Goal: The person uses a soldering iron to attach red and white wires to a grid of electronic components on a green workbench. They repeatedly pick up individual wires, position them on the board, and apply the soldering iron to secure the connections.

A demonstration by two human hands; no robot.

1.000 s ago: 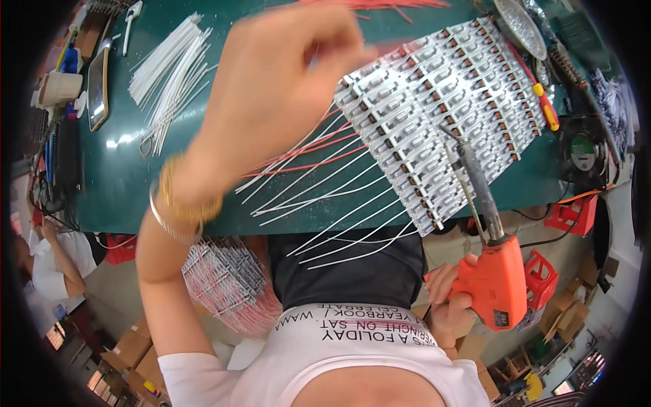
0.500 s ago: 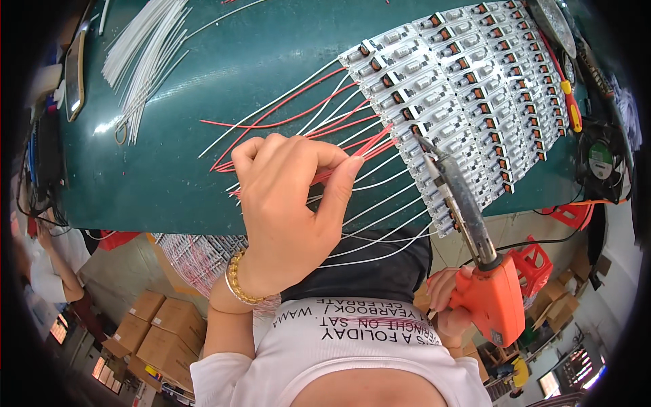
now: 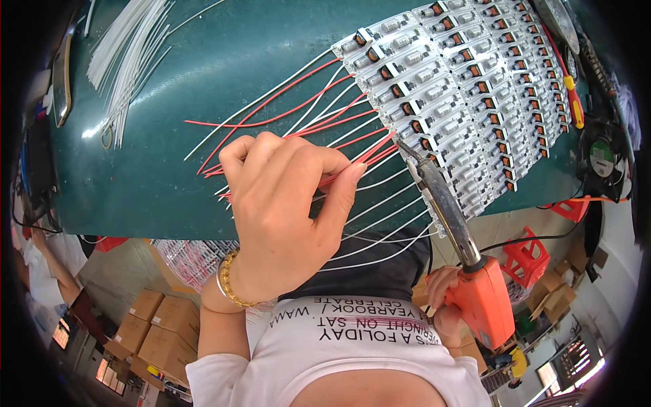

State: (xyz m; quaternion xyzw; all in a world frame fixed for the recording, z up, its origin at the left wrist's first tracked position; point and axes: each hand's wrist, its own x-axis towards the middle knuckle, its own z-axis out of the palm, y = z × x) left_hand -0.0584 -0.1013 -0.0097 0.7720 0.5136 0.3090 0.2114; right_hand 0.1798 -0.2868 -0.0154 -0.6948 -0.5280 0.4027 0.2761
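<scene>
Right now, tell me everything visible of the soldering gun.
The soldering gun has an orange, plastic-looking body, a metallic barrel, a thin tube alongside and a dark bent tip. Held in the grip of the right hand, it slants up-left, tip at the module panel's edge near red wires; contact unclear.

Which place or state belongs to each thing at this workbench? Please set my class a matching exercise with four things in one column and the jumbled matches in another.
Column one
1. Left hand
2. Orange soldering gun
3. Bundle of white wires
4. Screwdriver with a red and yellow handle

Column two
A. Lying toward the upper left of the green tabletop
B. Held in the right hand
C. Lying by the right edge of the circuit board panel
D. Pinching red wires

Right pairs: 1-D, 2-B, 3-A, 4-C
</scene>
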